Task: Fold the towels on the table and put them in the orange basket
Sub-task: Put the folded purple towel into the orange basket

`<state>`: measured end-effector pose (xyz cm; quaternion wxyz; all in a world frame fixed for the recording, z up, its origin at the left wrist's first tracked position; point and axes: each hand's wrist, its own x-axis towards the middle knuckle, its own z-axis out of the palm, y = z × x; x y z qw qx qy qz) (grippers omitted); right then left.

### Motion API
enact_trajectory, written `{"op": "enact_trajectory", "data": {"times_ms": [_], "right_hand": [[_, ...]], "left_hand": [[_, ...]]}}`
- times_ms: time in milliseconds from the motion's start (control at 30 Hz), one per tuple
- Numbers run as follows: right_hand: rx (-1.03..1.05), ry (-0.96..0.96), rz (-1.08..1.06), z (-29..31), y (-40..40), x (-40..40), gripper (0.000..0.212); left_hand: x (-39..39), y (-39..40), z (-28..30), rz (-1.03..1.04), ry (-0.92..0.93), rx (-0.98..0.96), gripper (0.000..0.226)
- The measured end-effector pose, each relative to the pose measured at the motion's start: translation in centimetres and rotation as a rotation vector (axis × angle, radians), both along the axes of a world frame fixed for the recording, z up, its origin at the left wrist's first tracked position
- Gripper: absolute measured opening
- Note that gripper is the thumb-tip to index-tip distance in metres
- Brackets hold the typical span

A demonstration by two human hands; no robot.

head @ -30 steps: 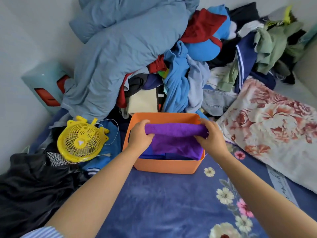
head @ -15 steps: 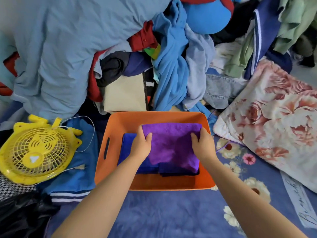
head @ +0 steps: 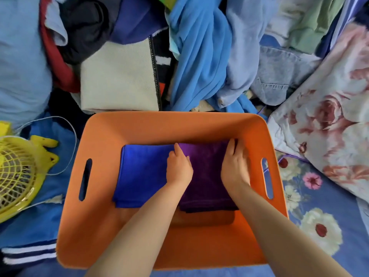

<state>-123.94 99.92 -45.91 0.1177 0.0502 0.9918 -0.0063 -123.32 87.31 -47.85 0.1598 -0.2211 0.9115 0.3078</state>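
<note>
**Purple towel laid in the orange basket**

Both hands reach down into the orange basket (head: 139,128). The left hand (head: 178,168) rests flat on the left edge of the folded purple towel (head: 207,172), fingers fairly straight. The right hand (head: 234,166) presses flat on its right side, fingers together. The towel lies on the basket floor just beside a folded blue towel (head: 141,174). A yellow fan (head: 18,172) sits left of the basket, and a flowered pillow (head: 329,116) lies to the right.

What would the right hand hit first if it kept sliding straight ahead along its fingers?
Probably the far wall of the orange basket. The right hand lies on the purple towel, fingers pointing at that wall; the gap is unclear.
</note>
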Motion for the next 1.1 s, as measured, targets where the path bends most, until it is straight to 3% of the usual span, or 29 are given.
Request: {"op": "enact_trajectory", "data": {"times_ms": [167,233,433,600,833,967,1100], "right_hand": [[-0.030,-0.118,0.072,-2.9,0.7,0.8,0.056],[-0.044,-0.157,0.081,-3.4,0.8,0.8,0.060],[-0.117,-0.234,0.055,-2.9,0.7,0.7,0.063],[-0.174,-0.212,0.032,0.5,0.5,1.5,0.064],[-0.200,0.059,0.146,12.7,1.8,1.7,0.051],[-0.154,0.230,0.181,22.4,2.6,2.7,0.033],[-0.135,0.383,0.212,31.6,3.5,6.6,0.028]], "left_hand": [[2.2,-0.7,-1.9,-0.457,0.332,-0.397,0.063],[2.4,-1.1,-2.9,-0.586,0.214,-0.403,0.063],[1.5,-1.7,-2.5,-0.624,-0.055,-0.352,0.061],[1.0,-2.2,2.0,-0.588,-0.011,-0.482,0.058],[0.5,-2.3,13.9,-0.580,0.184,-0.620,0.034],[2.5,-0.7,22.7,-0.599,0.287,-0.685,0.031],[6.7,0.9,32.1,-0.563,0.403,-0.731,0.028]]}}
